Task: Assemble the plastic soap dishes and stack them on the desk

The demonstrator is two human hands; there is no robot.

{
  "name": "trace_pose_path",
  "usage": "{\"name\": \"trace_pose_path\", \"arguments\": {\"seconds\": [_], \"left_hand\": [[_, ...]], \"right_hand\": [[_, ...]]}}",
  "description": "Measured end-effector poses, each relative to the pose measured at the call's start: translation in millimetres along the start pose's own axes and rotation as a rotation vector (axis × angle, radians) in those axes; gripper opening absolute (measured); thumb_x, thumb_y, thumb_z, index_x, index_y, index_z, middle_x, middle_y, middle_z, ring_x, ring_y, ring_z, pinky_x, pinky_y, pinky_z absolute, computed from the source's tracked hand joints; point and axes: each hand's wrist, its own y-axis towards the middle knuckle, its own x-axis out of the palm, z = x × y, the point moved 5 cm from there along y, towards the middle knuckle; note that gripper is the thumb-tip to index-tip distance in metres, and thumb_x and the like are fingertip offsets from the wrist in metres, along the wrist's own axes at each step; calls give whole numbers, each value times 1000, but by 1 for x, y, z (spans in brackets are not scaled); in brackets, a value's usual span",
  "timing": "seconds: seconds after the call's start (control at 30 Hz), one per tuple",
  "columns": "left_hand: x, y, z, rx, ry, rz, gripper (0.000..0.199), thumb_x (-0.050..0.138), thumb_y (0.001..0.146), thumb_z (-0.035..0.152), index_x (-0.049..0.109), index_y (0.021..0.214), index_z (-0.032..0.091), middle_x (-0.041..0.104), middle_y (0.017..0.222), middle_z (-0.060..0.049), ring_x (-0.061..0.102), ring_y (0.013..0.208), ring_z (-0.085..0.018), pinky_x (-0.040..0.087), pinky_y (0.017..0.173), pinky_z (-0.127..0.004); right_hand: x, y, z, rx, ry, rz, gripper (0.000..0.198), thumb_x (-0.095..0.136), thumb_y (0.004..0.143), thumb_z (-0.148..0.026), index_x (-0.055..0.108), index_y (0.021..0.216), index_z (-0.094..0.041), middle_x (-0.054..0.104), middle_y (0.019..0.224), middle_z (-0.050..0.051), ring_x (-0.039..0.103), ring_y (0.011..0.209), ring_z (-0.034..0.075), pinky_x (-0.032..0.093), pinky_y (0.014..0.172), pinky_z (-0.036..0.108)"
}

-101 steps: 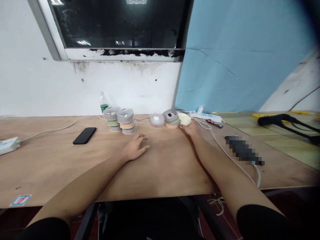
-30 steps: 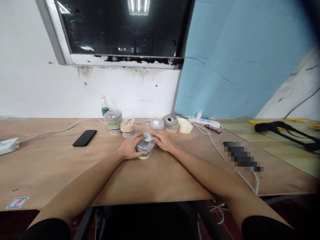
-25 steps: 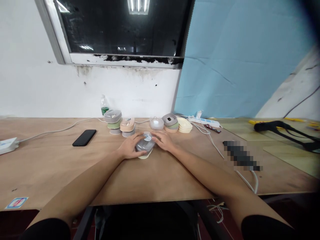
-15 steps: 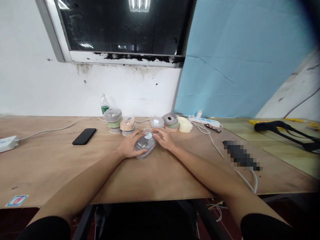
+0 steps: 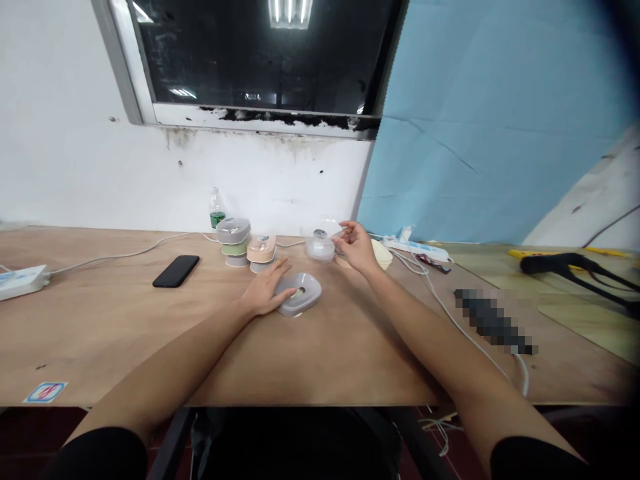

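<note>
Left hand [image 5: 265, 290] spread on grey box [image 5: 309, 291], right hand [image 5: 340, 233] pinching clear cover [image 5: 320, 233]

On the table [image 5: 325, 367], the grey box lies with the left hand at its nine o'clock side, the thumb over the rim. From this box, at one o'clock, the clear cover is above another clear piece [image 5: 321, 253]; if they touch, I cannot tell. At ten o'clock stand stacked boxes [image 5: 234, 232].
</note>
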Motion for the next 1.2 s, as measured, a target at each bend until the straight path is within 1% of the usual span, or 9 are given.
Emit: {"name": "trace_pose_path", "arguments": {"seconds": [0.07, 0.17, 0.27, 0.47, 0.63, 0.73, 0.87, 1.0, 1.2], "left_hand": [[4, -1, -3, -8, -13, -60, 58, 49, 92, 52, 45, 138, 18, 42, 148, -16, 42, 135, -29, 38, 111, -47], [8, -3, -2, 16, -23, -132, 55, 47, 92, 54, 50, 133, 18, 47, 142, -15, 49, 129, -29, 42, 108, -46], [10, -4, 0, 46, -31, -178, 53, 46, 92, 55, 52, 132, 20, 49, 139, -14, 51, 126, -28, 43, 106, -45], [9, -4, 3, 82, -74, -201, 56, 50, 90, 57, 53, 131, 20, 50, 138, -14, 51, 125, -29, 43, 106, -44], [12, -4, 1, 31, -79, -267, 73, 59, 79, 67, 49, 135, 20, 44, 142, -14, 48, 128, -32, 39, 108, -47], [14, -4, 1, 19, -83, -292, 78, 62, 76, 68, 48, 136, 20, 43, 144, -15, 47, 129, -33, 38, 108, -47], [15, -4, 0, 9, -82, -304, 78, 61, 77, 69, 47, 136, 21, 42, 144, -15, 46, 129, -32, 39, 108, -46], [15, -4, -1, 6, -78, -307, 76, 60, 77, 69, 47, 136, 22, 42, 144, -14, 46, 129, -32, 39, 108, -46], [14, -5, 0, 15, -68, -306, 78, 60, 77, 69, 47, 136, 20, 42, 144, -15, 46, 130, -33, 38, 108, -46]], "right_hand": [[-5, 9, 7, -60, -236, 40, 32, 63, 78, -32, 60, 107, -20, 56, 83, 0, 49, 59, 12, 47, 62, 28], [1, 20, 14, -129, -534, 4, 16, 58, 80, -24, 65, 94, -19, 58, 86, 4, 55, 71, 16, 47, 73, 32], [17, 25, 17, -135, -713, -100, 18, 57, 83, -26, 67, 98, -20, 59, 97, 8, 59, 84, 21, 47, 78, 34], [47, 19, 29, -91, -919, -337, 35, 50, 92, -39, 62, 116, -16, 56, 116, 15, 60, 99, 26, 46, 84, 35], [51, 8, 37, -34, -1013, -429, 39, 47, 94, -39, 61, 119, -14, 56, 119, 16, 57, 109, 26, 43, 93, 34], [49, 1, 35, -38, -1036, -454, 40, 47, 94, -41, 60, 122, -16, 56, 123, 15, 55, 112, 27, 43, 93, 35], [50, -5, 31, -37, -1040, -476, 35, 40, 96, -32, 61, 123, -21, 56, 126, 11, 56, 111, 25, 44, 91, 35], [50, -9, 30, 8, -1053, -471, 37, 36, 97, -27, 61, 124, -22, 58, 123, 12, 58, 108, 25, 45, 87, 34], [49, -14, 31, -14, -1025, -447, 39, 36, 96, -21, 60, 126, -28, 58, 119, 11, 59, 100, 24, 45, 82, 34]]}}
